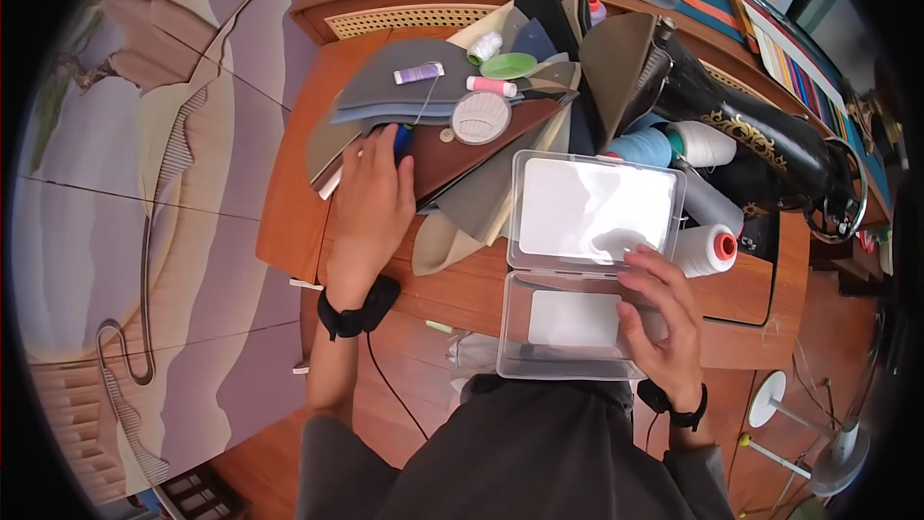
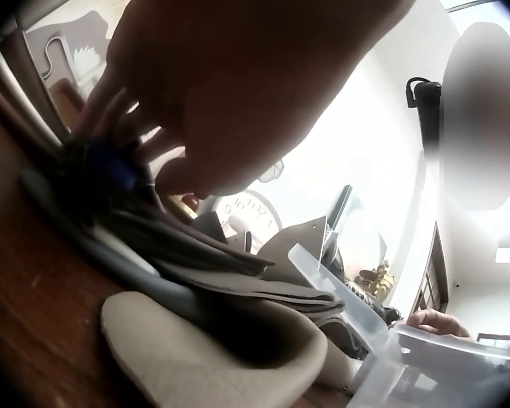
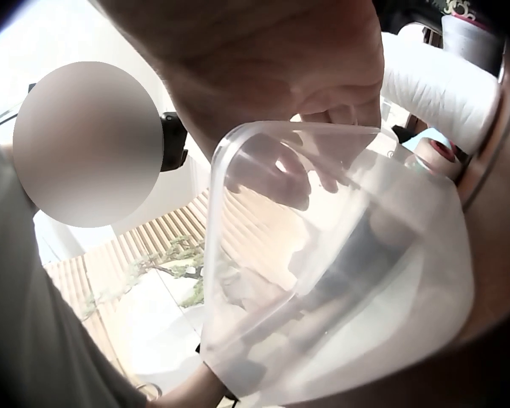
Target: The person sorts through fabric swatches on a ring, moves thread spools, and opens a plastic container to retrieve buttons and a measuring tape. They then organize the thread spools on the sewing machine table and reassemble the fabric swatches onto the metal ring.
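Note:
In the head view my left hand [image 1: 375,197] reaches over the pile of leather-like pieces [image 1: 481,188], its fingers and thumb around a small dark blue object [image 1: 402,141]. The blue object [image 2: 110,166] is partly hidden under the fingers in the left wrist view. A clear plastic box [image 1: 515,327] stands with its lid up, a white card [image 1: 573,318] in its base and a white panel [image 1: 587,202] in the lid. My right hand [image 1: 664,318] rests at the box's right side, fingers loosely bent over the hinge area. In the right wrist view those fingers show through the box wall [image 3: 391,297].
On the pile lie a purple thread spool [image 1: 419,73], a pink spool [image 1: 491,87], a green oval piece [image 1: 508,65] and a round pin case [image 1: 480,117]. A black sewing machine [image 1: 741,120] and large thread cones [image 1: 707,250] stand to the right.

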A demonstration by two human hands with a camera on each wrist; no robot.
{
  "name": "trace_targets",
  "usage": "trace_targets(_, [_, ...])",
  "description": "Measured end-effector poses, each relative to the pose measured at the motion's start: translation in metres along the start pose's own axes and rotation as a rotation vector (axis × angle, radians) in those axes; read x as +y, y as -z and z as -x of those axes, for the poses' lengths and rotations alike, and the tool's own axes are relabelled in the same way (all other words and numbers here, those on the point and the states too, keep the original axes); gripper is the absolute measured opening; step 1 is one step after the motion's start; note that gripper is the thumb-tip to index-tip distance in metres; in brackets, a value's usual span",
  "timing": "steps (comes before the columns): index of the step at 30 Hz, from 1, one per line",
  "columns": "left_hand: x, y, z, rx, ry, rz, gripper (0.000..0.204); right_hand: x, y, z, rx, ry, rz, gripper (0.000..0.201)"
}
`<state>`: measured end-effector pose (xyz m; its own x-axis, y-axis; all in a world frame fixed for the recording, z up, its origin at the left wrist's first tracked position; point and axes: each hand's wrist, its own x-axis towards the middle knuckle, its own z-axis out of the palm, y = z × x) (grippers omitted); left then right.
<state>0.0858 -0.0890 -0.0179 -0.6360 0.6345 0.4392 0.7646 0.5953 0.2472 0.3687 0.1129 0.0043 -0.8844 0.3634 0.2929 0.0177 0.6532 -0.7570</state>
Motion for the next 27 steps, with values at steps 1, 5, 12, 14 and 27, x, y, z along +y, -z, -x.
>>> trace_targets(1, [-0.002, -0.001, -0.002, -0.02, 0.02, -0.037, 0.036, 0.002, 0.0, 0.001, 0.0, -0.007, 0.002, 0.029])
trace_targets(5, [-0.013, -0.002, -0.006, -0.07, 0.064, -0.007, 0.039, 0.004, -0.003, 0.001, -0.003, 0.021, 0.036, 0.03])
trace_targets(12, [0.013, 0.047, 0.022, -0.02, 0.318, 0.669, 0.032, 0.006, -0.003, -0.001, 0.008, 0.041, 0.035, 0.032])
trace_targets(14, [0.032, 0.064, 0.042, -0.038, 0.269, 0.727, 0.035, 0.006, -0.003, 0.0, 0.008, 0.037, 0.033, 0.033])
trace_targets(27, [0.116, 0.043, 0.064, -0.366, -0.231, 0.907, 0.046, 0.007, 0.0, -0.003, -0.003, 0.035, 0.025, 0.036])
